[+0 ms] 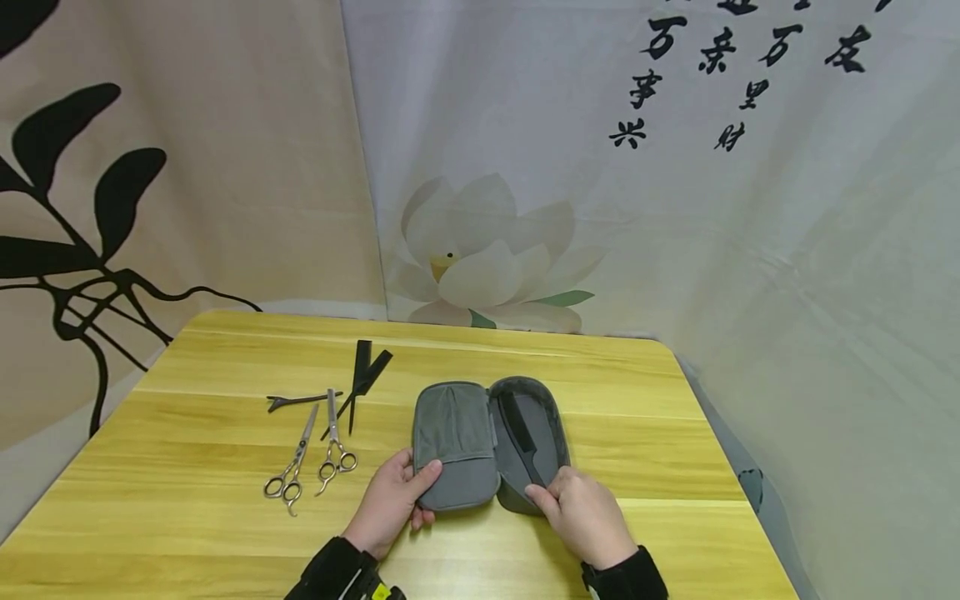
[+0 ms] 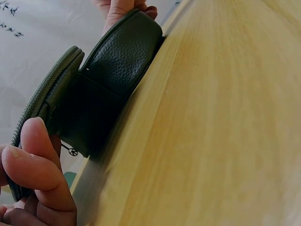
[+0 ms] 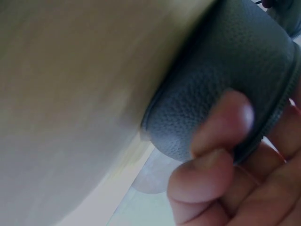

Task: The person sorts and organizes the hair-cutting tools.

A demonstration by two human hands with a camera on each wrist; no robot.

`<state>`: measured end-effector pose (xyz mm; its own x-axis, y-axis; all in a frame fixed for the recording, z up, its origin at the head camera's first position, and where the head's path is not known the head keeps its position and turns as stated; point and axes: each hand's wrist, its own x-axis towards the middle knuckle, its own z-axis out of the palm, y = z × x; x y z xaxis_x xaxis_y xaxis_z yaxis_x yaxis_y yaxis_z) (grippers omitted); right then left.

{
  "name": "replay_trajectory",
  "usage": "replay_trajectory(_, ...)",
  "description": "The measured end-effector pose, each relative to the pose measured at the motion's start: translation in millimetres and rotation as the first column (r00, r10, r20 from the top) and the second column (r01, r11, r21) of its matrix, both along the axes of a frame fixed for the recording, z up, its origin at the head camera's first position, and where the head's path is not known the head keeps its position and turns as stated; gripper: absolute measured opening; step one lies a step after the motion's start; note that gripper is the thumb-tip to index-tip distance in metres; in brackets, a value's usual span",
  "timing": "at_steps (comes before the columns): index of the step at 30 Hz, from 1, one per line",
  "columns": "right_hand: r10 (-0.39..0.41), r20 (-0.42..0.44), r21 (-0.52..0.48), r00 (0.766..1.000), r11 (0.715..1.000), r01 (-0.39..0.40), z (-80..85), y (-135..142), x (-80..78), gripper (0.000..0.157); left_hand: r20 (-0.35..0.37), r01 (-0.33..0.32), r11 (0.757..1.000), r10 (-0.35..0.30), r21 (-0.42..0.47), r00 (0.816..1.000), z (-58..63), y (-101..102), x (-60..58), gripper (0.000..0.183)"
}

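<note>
A grey zip case point(image 1: 456, 485) lies unfolded on the table, its textured dark outside showing in the left wrist view. My left hand point(image 1: 392, 500) grips the left half, thumb over the inner pocket and fingers beneath. A black comb point(image 1: 517, 423) lies slanted inside the right half. My right hand point(image 1: 588, 510) holds that half's near right wall, with fingers against the outside point(image 3: 225, 120). Its thumb is by the comb's handle end; whether it presses the handle cannot be told.
Left of the case lie two pairs of hair scissors point(image 1: 300, 450), point(image 1: 332, 433), a slim dark clip point(image 1: 300, 401) and two crossed black combs point(image 1: 362, 367). The wooden table point(image 1: 637, 433) ends at printed curtains point(image 1: 750, 250) behind and beside it.
</note>
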<state>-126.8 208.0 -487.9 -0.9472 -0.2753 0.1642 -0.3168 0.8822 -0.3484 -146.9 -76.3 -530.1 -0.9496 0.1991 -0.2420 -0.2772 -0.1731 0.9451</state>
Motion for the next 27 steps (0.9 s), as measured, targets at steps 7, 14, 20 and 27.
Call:
replay_trajectory(7, -0.011, 0.011, -0.023, 1.0, 1.0, 0.011, -0.8, 2.5, -0.8, 0.042, -0.005, 0.006, 1.0, -0.006, 0.009, 1.0, 1.6, -0.3, 0.5, 0.054)
replay_trajectory(14, -0.102, -0.104, -0.069, 0.989, 0.993, 0.095, -1.1, 4.2, -2.9, 0.017, -0.018, 0.006, 1.0, -0.006, 0.007, 1.0, 3.9, -0.8, 0.9, 0.054)
replay_trajectory(20, -0.095, -0.094, -0.092, 0.991, 0.992, 0.087, -1.5, 3.9, -4.1, 0.03, -0.012, 0.002, 1.0, -0.001, 0.013, 1.0, 3.9, -0.8, 0.8, 0.055)
replay_trajectory(27, -0.086, -0.002, -0.086, 0.996, 0.993, 0.085, -2.4, 3.0, -4.3, 0.036, -0.007, -0.009, 1.0, 0.009, -0.006, 1.0, 4.2, -0.3, 1.3, 0.056)
